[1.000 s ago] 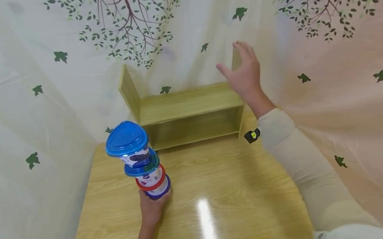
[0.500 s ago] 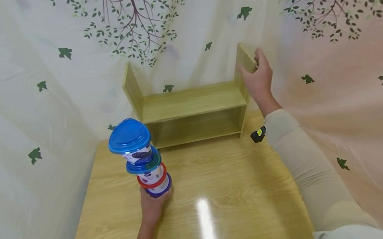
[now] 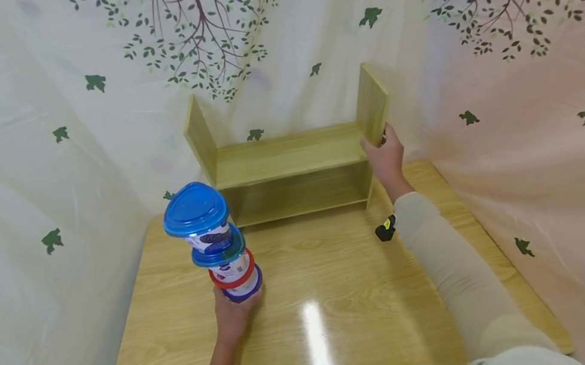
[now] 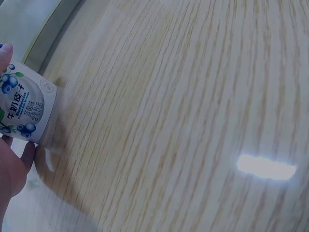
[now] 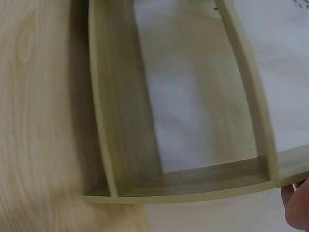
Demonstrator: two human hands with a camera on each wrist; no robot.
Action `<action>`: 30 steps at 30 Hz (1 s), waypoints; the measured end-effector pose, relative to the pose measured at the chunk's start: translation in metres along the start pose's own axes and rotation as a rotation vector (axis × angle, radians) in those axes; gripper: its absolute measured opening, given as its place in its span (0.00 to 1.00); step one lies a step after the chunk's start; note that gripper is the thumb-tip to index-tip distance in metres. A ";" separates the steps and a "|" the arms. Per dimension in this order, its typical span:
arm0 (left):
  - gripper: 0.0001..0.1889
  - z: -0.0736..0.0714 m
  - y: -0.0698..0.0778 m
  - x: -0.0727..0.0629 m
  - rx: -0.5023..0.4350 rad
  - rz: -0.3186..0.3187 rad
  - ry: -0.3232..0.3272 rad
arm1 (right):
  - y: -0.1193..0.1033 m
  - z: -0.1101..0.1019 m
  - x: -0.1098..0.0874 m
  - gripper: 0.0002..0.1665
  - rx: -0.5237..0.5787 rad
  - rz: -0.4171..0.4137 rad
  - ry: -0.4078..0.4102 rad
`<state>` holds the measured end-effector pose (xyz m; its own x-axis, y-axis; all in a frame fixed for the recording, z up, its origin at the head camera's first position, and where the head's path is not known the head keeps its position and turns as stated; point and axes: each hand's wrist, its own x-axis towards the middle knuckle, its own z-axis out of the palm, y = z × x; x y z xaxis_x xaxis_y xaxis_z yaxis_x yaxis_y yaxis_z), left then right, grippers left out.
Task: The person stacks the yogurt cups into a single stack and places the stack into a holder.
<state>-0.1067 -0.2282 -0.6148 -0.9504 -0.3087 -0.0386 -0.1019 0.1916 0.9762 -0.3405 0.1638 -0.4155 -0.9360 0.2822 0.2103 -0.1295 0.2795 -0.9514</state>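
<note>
At the left of the head view my left hand (image 3: 234, 318) holds a stack of several lidded plastic cups from below. The top cup (image 3: 196, 211) has a blue lid; under it come blue, red and purple rims. In the left wrist view, fingers and thumb lie round the bottom cup (image 4: 29, 104), which is printed with blueberries. A small two-level wooden shelf (image 3: 289, 156) stands at the back of the table. My right hand (image 3: 387, 156) grips its right side panel (image 3: 371, 101) by the front edge, thumb inside and fingers outside. Only part of this hand (image 5: 298, 205) shows in the right wrist view.
The wood-grain table (image 3: 335, 274) carries a bright light reflection at its front middle. Behind the shelf hangs a pale curtain (image 3: 282, 45) printed with trees and birds, and it also closes off both sides.
My right hand has come down from the air above the shelf's right end, past the panel's top, and now grips the panel lower down. The left hand and cups have hardly moved.
</note>
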 end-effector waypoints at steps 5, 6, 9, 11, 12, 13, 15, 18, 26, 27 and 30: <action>0.57 0.002 0.000 0.001 -0.006 -0.007 -0.003 | 0.022 0.004 -0.003 0.35 0.019 -0.019 0.036; 0.57 0.002 -0.001 0.001 -0.009 -0.007 -0.005 | 0.026 0.004 -0.004 0.33 0.023 -0.026 0.044; 0.57 0.001 -0.001 0.001 -0.007 -0.007 -0.004 | 0.035 0.006 -0.004 0.30 0.031 -0.035 0.050; 0.56 0.001 -0.001 0.001 -0.002 -0.004 -0.003 | 0.039 0.008 -0.004 0.29 0.036 -0.035 0.051; 0.56 0.001 0.000 0.001 -0.003 -0.001 -0.005 | 0.040 0.009 -0.003 0.29 0.040 -0.031 0.049; 0.56 0.001 0.000 0.002 -0.001 -0.004 -0.004 | 0.040 0.009 -0.003 0.28 0.046 -0.028 0.051; 0.56 0.000 0.002 0.002 0.006 -0.012 -0.002 | 0.041 0.011 -0.002 0.27 0.061 -0.020 0.060; 0.56 0.000 0.005 0.003 0.014 -0.023 -0.006 | 0.042 0.013 -0.002 0.25 0.091 -0.005 0.086; 0.58 0.007 0.010 0.006 -0.008 -0.051 -0.033 | 0.044 0.015 -0.002 0.24 0.115 0.002 0.114; 0.57 0.009 0.011 0.006 -0.009 -0.051 -0.036 | 0.043 0.015 -0.002 0.24 0.113 0.006 0.116; 0.56 0.017 0.014 0.008 -0.015 -0.051 -0.033 | 0.043 0.014 -0.002 0.25 0.107 0.022 0.115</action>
<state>-0.1204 -0.2120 -0.6051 -0.9533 -0.2868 -0.0951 -0.1462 0.1621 0.9759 -0.3485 0.1627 -0.4596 -0.8962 0.3920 0.2077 -0.1494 0.1741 -0.9733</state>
